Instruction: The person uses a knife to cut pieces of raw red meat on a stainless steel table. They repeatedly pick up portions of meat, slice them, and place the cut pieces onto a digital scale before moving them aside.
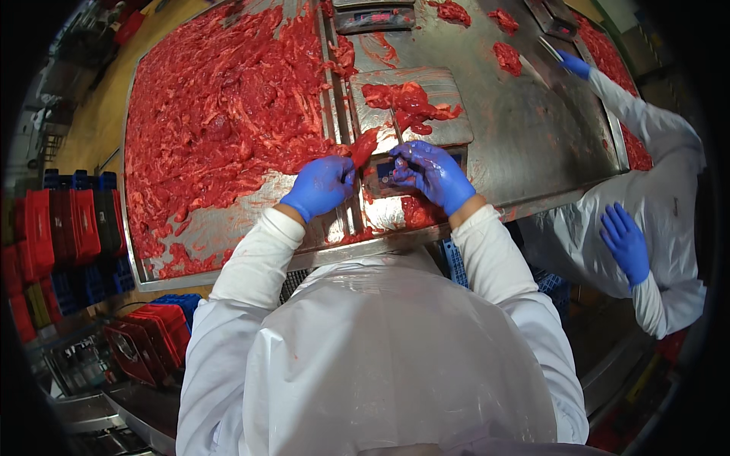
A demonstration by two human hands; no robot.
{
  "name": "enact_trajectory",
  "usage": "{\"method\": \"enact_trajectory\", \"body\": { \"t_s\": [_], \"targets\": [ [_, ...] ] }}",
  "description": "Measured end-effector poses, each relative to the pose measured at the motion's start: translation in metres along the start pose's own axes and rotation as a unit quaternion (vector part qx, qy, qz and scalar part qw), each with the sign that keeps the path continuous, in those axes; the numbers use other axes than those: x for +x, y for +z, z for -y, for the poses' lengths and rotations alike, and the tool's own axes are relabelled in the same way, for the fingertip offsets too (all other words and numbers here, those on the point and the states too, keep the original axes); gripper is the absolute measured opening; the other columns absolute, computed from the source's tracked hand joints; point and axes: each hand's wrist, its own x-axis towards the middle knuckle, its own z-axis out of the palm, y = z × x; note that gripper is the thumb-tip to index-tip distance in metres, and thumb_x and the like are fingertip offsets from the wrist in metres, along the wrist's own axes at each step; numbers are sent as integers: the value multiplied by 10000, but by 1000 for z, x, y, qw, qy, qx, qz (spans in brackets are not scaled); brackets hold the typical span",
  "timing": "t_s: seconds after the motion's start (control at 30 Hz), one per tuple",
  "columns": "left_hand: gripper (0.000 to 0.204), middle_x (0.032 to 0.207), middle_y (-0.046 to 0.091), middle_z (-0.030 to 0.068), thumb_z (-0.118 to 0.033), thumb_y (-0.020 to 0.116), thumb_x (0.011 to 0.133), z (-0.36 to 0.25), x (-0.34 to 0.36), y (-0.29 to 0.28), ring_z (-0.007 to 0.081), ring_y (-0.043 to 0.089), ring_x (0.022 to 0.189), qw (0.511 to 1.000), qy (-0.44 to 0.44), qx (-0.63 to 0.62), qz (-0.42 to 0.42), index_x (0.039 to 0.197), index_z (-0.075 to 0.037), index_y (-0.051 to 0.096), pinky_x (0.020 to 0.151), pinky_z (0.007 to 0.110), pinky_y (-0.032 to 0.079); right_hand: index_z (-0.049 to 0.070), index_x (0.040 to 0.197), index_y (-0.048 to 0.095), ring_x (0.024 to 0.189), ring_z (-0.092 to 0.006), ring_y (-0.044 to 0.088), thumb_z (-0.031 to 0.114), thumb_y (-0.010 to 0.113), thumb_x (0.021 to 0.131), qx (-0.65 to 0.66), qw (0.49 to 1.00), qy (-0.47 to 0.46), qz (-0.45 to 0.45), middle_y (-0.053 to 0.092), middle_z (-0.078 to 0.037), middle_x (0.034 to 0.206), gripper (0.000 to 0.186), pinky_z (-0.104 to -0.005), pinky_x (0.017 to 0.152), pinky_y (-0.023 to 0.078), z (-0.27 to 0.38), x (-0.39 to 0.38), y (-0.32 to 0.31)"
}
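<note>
My left hand (322,187), in a blue glove, is closed on a strip of raw red meat (365,147) at the divider between the meat pile and the scale. My right hand (436,175), also gloved in blue, has its fingers curled round a thin, straight metal tool (395,126); its exact kind is unclear. That tool points away over the scale's metal plate (452,131). On the plate lie several pieces of raw meat (411,105). The scale's dark display (385,170) shows partly beside my right fingers.
A large spread of raw meat (220,114) covers the left table section. A second scale (374,17) stands at the far side. To the right, a co-worker's gloved hand (574,64) holds a metal tool. Red crates (84,224) are stacked on the left.
</note>
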Motion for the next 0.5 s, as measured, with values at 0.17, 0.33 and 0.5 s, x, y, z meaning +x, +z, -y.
{"method": "enact_trajectory", "body": {
  "t_s": [0.17,0.33,0.5],
  "targets": [
    [148,965,702,171,-144,722,802,72,-28,-11,384,674,944,978,-146,61,-139,933,-79,701,830,475,536,-18,1125,702,813,-156,695,109,717,964,-228,967,101,58,718,-84,997,205,-341,812,616,-47,-14,9],
    [403,1302,665,218,-202,768,822,149,-69,-34,355,646,1207,914,-168,203,-309,1206,-80,746,1047,427,515,-21,1047,745,902,-208,742,20,699,929,-471,849,-136,198,742,-113,1063,134,-353,844,600,-55,-41,-28],
    [390,1253,704,197,-257,755,864,147,-37,-52,348,662,1197,914,-227,3,-336,1193,-49,762,1062,421,511,-16,1192,662,945,-217,734,11,691,950,-116,975,-50,-181,736,-123,1020,245,-361,907,615,22,-87,-92]
  ]
}}
